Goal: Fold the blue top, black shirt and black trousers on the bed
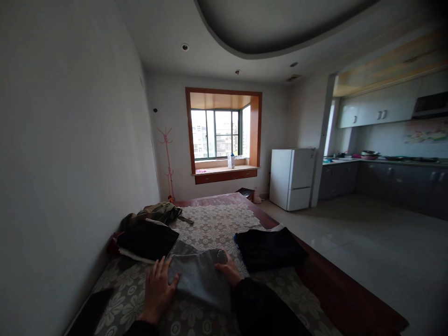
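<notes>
A folded grey garment lies on the lace-patterned tablecloth in front of me; its exact kind is unclear. My left hand rests along its left edge, fingers spread and the thumb on the fabric. At its far right corner, my right hand pinches the cloth between thumb and fingers. More grey fabric shows just beyond the garment. Left of it sits a stack topped by folded black clothing, with white cloth underneath. Another folded black pile lies to the right, with a little white and blue at its edges.
An olive-green bag or garment with a strap lies behind the left stack. A dark flat object is at the near left. The wooden table's edge runs along the right. Beyond stand a white fridge and a pink coat rack.
</notes>
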Tool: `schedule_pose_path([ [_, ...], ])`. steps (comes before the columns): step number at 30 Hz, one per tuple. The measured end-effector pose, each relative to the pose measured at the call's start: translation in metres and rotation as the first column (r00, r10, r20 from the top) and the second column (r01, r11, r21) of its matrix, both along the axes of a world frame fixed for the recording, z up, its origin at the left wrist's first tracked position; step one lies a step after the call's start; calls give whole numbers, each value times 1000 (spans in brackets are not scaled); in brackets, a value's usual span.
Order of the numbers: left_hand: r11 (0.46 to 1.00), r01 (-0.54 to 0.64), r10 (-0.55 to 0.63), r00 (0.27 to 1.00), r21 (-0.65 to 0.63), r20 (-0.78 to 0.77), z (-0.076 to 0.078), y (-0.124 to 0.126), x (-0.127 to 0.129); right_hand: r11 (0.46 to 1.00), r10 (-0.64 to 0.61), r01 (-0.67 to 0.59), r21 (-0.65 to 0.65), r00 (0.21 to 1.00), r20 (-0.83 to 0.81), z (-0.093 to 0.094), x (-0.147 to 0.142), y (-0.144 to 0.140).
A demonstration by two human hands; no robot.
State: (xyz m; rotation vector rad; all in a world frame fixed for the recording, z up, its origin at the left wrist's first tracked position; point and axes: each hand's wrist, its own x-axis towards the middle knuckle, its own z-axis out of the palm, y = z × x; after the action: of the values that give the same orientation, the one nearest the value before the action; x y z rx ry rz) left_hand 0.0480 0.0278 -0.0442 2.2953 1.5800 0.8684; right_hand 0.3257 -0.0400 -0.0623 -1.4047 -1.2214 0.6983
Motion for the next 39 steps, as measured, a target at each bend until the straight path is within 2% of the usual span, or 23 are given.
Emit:
schedule_pose_path([
  [3,987,-110,108,994,-113,-24,-3,10,-17,997,-62,62,47,998,-2,0,1,0],
  [6,975,-54,74,994,-217,85,5,9,-21,991,-118,116,61,993,28,3,5,-4],
  [9,963,51,47,935,-266,352,13,4,-18,981,-185,180,75,980,68,9,10,-8],
  [11,934,134,83,821,-332,565,16,-1,-14,957,-267,242,157,950,162,14,11,-13],
  [13,880,262,150,639,-397,754,16,-6,-10,943,-281,215,252,922,266,18,5,-17],
  [15,832,398,193,446,-387,874,16,-11,-5,962,-140,64,266,950,279,17,-8,-20],
  [17,803,499,171,331,-326,928,16,-17,0,963,111,-142,231,984,141,13,-26,-21],
  [18,795,530,133,323,-296,937,17,-20,3,947,231,-234,222,972,38,10,-35,-21],
  [19,788,552,81,347,-274,934,17,-23,7,926,329,-310,216,943,-56,8,-43,-21],
  [20,786,564,15,389,-251,921,18,-27,10,906,398,-367,212,909,-125,6,-51,-21],
  [22,797,570,-134,487,-198,863,19,-35,16,884,460,-426,194,867,-191,4,-60,-21],
  [25,840,533,-292,598,-98,747,19,-45,22,904,425,-399,152,875,-230,3,-64,-22],
  [28,873,487,-374,675,-3,636,18,-50,24,934,356,-329,137,882,-308,3,-63,-22],
  [32,857,513,-446,705,37,551,21,-52,23,948,313,-293,120,814,-490,2,-62,-15],
  [34,846,533,-446,688,17,573,22,-52,23,959,275,-263,109,752,-599,2,-62,-11],
  [36,858,513,-371,655,-27,658,20,-48,23,971,224,-221,95,682,-697,1,-60,-7],
  [37,875,481,-293,630,-64,719,18,-45,22,977,194,-195,85,654,-731,1,-57,-6],
  [39,901,393,-61,536,-185,842,14,-36,18,987,145,-144,69,631,-762,1,-48,-6],
])
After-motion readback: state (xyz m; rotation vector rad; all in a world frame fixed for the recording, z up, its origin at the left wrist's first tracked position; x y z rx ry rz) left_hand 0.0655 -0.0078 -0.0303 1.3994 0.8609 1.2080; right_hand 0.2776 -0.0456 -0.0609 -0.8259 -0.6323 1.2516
